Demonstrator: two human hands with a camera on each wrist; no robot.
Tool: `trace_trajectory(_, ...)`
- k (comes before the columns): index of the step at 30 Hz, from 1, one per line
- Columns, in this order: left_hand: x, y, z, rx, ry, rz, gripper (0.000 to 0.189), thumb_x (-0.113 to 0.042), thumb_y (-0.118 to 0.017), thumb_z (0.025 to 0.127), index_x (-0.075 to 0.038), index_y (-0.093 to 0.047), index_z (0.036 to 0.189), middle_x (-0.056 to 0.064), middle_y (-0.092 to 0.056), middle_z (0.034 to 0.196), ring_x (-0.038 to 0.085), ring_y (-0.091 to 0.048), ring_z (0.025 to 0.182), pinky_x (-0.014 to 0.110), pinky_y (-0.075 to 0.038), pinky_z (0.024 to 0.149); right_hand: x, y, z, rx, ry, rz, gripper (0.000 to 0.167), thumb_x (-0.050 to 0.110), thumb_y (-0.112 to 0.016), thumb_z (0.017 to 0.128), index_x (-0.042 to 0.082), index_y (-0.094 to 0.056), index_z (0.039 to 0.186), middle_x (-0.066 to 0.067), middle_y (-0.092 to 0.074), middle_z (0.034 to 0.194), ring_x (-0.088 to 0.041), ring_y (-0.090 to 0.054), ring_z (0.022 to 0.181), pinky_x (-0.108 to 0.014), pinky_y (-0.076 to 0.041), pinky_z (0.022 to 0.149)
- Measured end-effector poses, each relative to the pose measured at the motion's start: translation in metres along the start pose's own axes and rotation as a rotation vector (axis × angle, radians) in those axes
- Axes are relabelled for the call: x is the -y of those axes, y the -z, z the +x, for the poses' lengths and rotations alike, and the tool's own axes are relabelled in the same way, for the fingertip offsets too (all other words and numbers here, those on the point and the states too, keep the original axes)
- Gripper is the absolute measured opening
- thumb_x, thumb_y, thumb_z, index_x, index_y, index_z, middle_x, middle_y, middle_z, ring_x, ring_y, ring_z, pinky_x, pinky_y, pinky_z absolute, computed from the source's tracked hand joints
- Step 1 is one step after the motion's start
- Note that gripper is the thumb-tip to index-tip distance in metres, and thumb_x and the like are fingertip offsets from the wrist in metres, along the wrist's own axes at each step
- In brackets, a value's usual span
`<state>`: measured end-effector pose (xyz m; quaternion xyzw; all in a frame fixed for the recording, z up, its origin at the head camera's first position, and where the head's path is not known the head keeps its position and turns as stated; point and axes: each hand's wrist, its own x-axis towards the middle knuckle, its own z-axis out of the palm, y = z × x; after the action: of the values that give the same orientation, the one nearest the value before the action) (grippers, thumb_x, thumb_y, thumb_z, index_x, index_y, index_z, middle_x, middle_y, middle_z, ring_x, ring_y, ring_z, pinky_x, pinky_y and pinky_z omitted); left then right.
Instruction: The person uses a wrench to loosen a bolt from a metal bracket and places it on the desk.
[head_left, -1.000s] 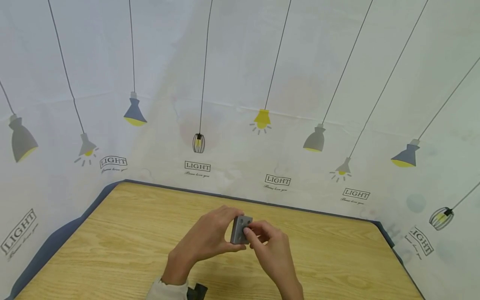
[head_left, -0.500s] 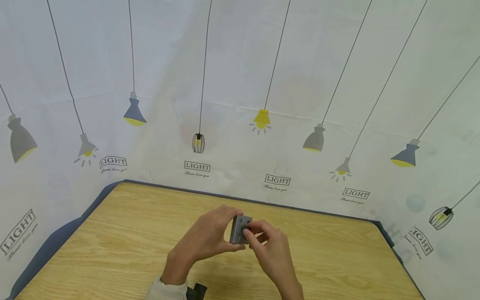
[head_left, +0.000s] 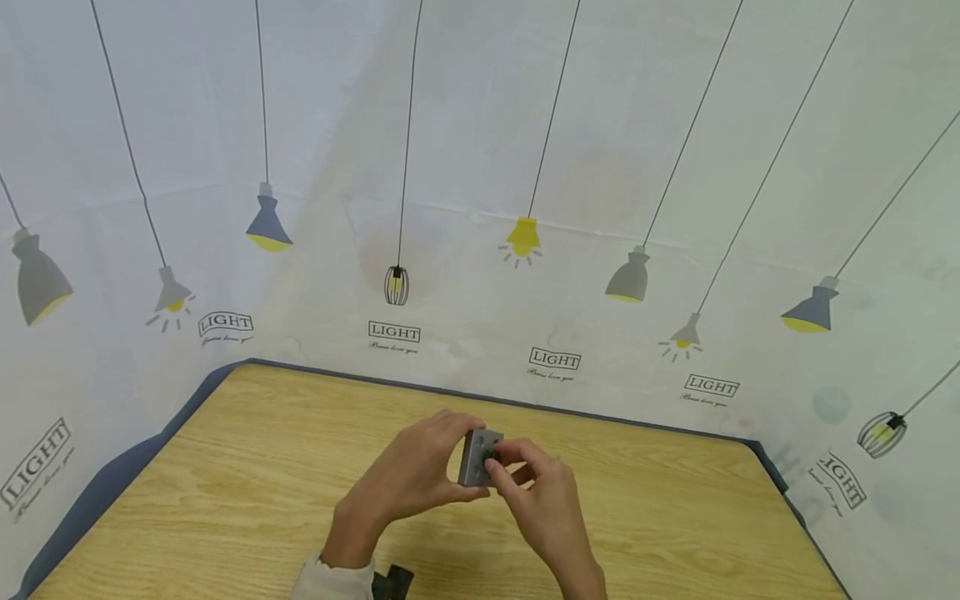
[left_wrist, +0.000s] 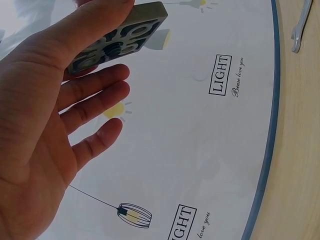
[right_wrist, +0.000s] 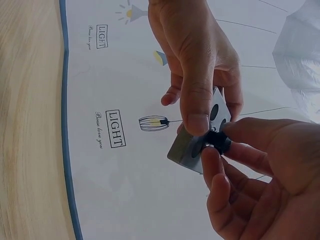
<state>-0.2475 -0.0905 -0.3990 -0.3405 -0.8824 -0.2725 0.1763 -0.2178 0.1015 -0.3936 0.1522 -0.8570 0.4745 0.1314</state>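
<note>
My left hand holds a small grey rectangular block by its edges above the table, thumb on one side and a finger on the opposite one. Round holes show in the block's face in the right wrist view. At the middle of that face, the thumb and fingers of my right hand pinch a small dark knob-like piece, partly hidden by the fingertips. Seen from the left wrist, the block's other side has recessed rings around a dark centre. The other fingers of the left hand extend away from the block.
Below the hands lies a wooden table with a dark blue border. A metal wrench rests on it in the left wrist view. White sheeting printed with lamps stands around the back and sides.
</note>
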Motion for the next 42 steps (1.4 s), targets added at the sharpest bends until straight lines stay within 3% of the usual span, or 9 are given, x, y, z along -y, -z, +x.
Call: trace_trajectory(42,0.0,0.0008,-0.0003,-0.015,0.002,-0.007,0.061,-0.041,-0.087,0.073,-0.019,-0.06,0.123,-0.008,-0.064,0.114,0.006,-0.059,0.104,0.029,-0.054,0.088,0.0006,0.0005,-0.0017,0.015,0.047,-0.065,0.021,0.0,-0.074,0.085,0.011,-0.073,0.103,-0.006,-0.072,0.101,-0.005,-0.064,0.066,-0.019,-0.053,0.055)
